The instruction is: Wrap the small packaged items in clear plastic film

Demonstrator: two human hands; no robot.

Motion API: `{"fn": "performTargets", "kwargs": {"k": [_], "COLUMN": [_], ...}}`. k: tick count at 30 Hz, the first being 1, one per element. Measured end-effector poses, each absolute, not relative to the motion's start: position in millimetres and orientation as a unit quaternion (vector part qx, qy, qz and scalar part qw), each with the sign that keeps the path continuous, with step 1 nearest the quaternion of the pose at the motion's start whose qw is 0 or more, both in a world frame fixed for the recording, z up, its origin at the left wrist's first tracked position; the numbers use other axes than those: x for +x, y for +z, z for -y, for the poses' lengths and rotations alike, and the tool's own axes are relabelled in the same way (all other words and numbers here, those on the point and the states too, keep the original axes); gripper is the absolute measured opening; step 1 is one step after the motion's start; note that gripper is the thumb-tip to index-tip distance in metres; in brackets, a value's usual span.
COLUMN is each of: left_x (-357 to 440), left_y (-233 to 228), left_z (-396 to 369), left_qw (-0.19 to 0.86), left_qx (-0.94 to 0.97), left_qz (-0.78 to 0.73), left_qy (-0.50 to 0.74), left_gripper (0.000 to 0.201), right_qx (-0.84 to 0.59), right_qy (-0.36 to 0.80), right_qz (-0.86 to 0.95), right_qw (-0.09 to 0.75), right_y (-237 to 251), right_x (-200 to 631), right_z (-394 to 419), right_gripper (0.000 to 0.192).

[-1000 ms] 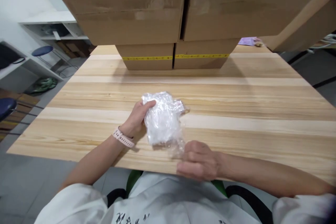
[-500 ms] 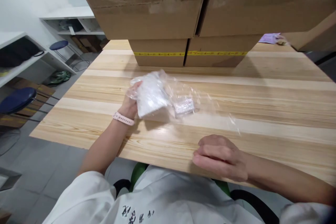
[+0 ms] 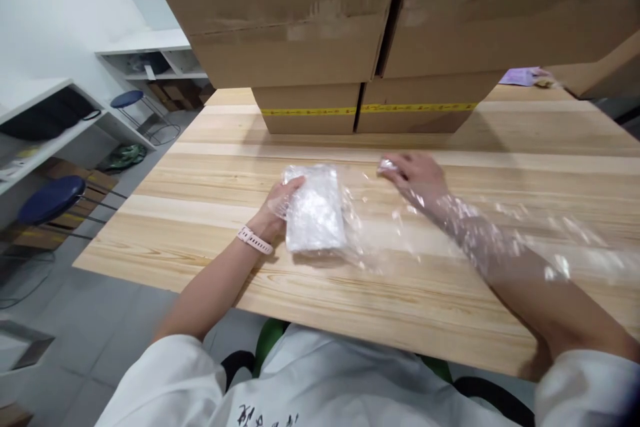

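Observation:
My left hand (image 3: pixel 286 205) is closed on the left edge of a white rectangular packet (image 3: pixel 315 210) wrapped in clear plastic, thumb on top, just above the wooden table. Clear plastic film (image 3: pixel 400 227) trails from the packet to the right and spreads along my right forearm. Whether that arm is inside the film or only under it, I cannot tell. My right hand (image 3: pixel 415 177) is further forward, with its fingers closed on a small shiny wrapped piece (image 3: pixel 388 165). Most of this piece is hidden by the fingers.
Large cardboard boxes (image 3: pixel 295 20) are stacked on the wooden table (image 3: pixel 200 173) in front of me. A purple packet (image 3: pixel 519 76) lies at the far right. Blue stools (image 3: pixel 53 199) and white shelves (image 3: pixel 50 100) stand on the left.
My right hand has moved from the table's front edge forward, and now grips the small shiny piece. The film has spread rightward along my forearm. The white packet appears turned more upright in view.

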State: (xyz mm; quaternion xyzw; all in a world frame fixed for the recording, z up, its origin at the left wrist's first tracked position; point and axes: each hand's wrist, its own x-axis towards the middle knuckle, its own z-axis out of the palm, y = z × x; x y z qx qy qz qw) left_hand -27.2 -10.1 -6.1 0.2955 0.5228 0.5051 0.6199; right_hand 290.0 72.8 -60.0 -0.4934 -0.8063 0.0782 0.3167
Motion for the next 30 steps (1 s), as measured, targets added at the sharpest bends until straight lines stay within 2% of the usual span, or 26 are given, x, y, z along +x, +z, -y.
{"fn": "performTargets", "kwargs": {"k": [3,5,7,8,10,12,13,14,18,20,23,26,28,30], "left_x": [-17,-15,-15,-16,-16,-16,-15,-14,-11,-11,-13,-16,-16,-18], "left_y": [-8,-7,-6,-6,-6,-5,-5,-5,-5,-6,-7,-6,-4,-2], "left_z": [21,27,30,30,29,28,28,28,31,32,35,38,39,39], "left_qw": [0.627,0.632,0.633,0.631,0.628,0.640,0.656,0.677,0.746,0.741,0.723,0.681,0.650,0.655], "left_qx": [0.346,0.390,0.413,0.417,0.417,0.408,0.398,0.387,0.370,0.386,0.437,0.539,0.593,0.605], "left_qz": [-0.527,-0.512,-0.505,-0.506,-0.504,-0.482,-0.463,-0.440,-0.379,-0.384,-0.399,-0.379,-0.363,-0.355], "left_qy": [0.458,0.431,0.417,0.415,0.422,0.438,0.444,0.444,0.404,0.392,0.358,0.320,0.306,0.281], "left_gripper": [0.031,0.030,0.030,0.031,0.033,0.037,0.040,0.044,0.066,0.077,0.098,0.123,0.129,0.129], "right_qx": [-0.613,-0.633,-0.567,-0.503,-0.362,-0.251,-0.226,-0.221,-0.274,-0.332,-0.425,-0.449,-0.449,-0.460], "right_qy": [-0.008,-0.057,-0.022,0.032,0.173,0.225,0.224,0.220,0.262,0.335,0.451,0.551,0.579,0.558], "right_qz": [0.727,0.698,0.743,0.787,0.869,0.916,0.925,0.927,0.868,0.795,0.640,0.490,0.429,0.408], "right_qw": [0.309,0.329,0.356,0.356,0.290,0.220,0.208,0.208,0.320,0.383,0.454,0.504,0.528,0.558], "right_y": [-57,-47,-32,-24,-10,-5,-5,-8,-25,-28,-24,-17,-11,-5], "right_x": [326,332,318,305,274,243,231,222,210,212,214,216,223,237], "right_z": [-87,-81,-61,-47,-14,16,27,36,40,35,29,24,16,1], "right_gripper": [0.047,0.051,0.053,0.052,0.060,0.088,0.091,0.084,0.029,0.019,0.025,0.035,0.041,0.044]}}
